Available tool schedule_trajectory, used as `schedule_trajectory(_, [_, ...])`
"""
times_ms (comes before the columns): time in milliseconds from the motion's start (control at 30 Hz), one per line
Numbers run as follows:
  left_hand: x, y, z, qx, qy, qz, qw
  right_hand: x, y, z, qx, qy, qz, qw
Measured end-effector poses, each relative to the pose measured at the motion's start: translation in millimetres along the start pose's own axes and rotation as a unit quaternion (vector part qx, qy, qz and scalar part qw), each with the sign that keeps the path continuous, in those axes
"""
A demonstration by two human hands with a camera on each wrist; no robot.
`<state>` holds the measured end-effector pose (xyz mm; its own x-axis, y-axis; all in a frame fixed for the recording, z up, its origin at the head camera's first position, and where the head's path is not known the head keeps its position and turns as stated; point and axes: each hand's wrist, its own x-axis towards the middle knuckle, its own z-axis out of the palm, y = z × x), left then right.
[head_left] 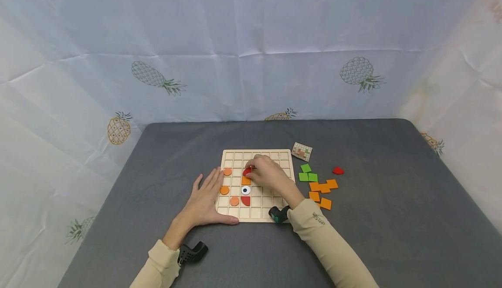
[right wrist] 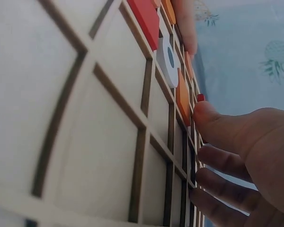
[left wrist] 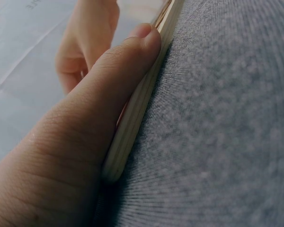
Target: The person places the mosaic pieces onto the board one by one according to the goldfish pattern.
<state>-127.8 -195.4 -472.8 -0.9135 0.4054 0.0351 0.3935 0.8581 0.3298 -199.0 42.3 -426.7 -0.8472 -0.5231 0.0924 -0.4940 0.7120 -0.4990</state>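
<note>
A light wooden grid board (head_left: 266,201) lies on the grey table. My left hand (head_left: 204,201) rests along its left side, fingers spread straight and thumb on the front edge; the left wrist view shows that thumb (left wrist: 128,56) against the wooden rim. Over the board, my right hand (head_left: 268,174) pinches a red piece (head_left: 246,172) between thumb and fingers, just above an orange square (head_left: 245,181). Below that square sit a white disc with a black dot (head_left: 245,190) and a red rounded piece (head_left: 245,201). Orange discs (head_left: 225,190) lie in cells to the left.
Right of the board lie green squares (head_left: 303,177), several orange squares (head_left: 326,204) and a red piece (head_left: 338,170). A small pattern card (head_left: 302,151) touches or nearly touches the board's far right corner. A pineapple-print curtain (head_left: 251,83) hangs behind the table.
</note>
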Motion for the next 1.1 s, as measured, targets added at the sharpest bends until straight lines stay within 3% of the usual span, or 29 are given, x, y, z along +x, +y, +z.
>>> schedule_trajectory(333, [-0.2,1.7,-0.4,0.005,-0.003,-0.003,1.0,1.5,2.2,4.9,0.006,0.005,0.022,0.9997])
schedule_trajectory(900, [0.4,1.1,-0.3,0.01,-0.005,-0.007,0.9999,-0.1,4.2,5.8,0.012,0.009,0.011,0.9998])
schedule_trajectory(1100, [0.7,0.8,0.5,0.011,-0.003,-0.006,0.9999,-2.6,6.7,3.2,0.043,0.007,0.022,0.9988])
